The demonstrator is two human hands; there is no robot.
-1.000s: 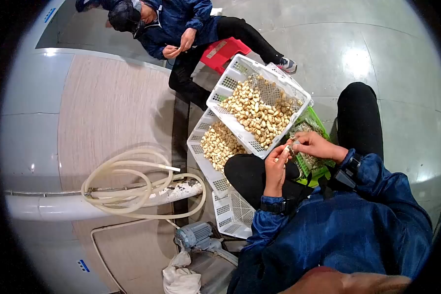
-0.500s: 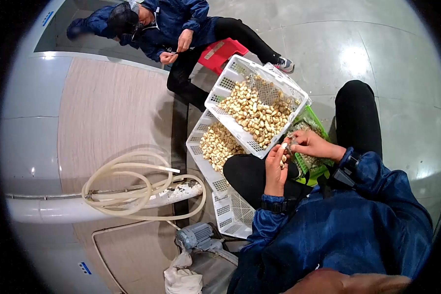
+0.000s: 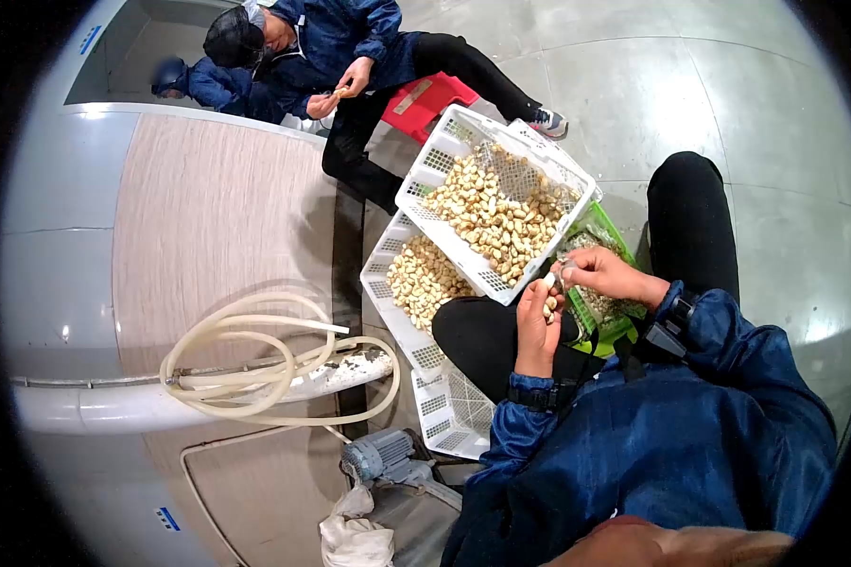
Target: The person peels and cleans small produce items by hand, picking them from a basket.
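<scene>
My left hand [image 3: 536,333] is closed round several small pale pieces [image 3: 549,304], one of them held up at the fingertips. Close against it, my right hand [image 3: 603,274] pinches at that piece, with something small and greyish between its fingers. Both hands are over the near corner of a white crate [image 3: 514,295] holding many yellowish pieces [image 3: 501,213]. Beneath my right hand is a green basket [image 3: 624,328] with greyish scraps. A lower white crate [image 3: 394,309] to the left holds more yellowish pieces.
A co-worker [image 3: 336,47] sits on a red stool [image 3: 429,106] beyond the crates, and another person [image 3: 213,85] is farther back. On the left are a coiled hose [image 3: 227,326] and a white pipe [image 3: 142,404]. A motor [image 3: 378,455] and another white crate [image 3: 452,420] stand nearer.
My two hands stay together, with small finger movements around the pale piece. The co-worker's hands have shifted slightly, and the person farther back has come more into view.
</scene>
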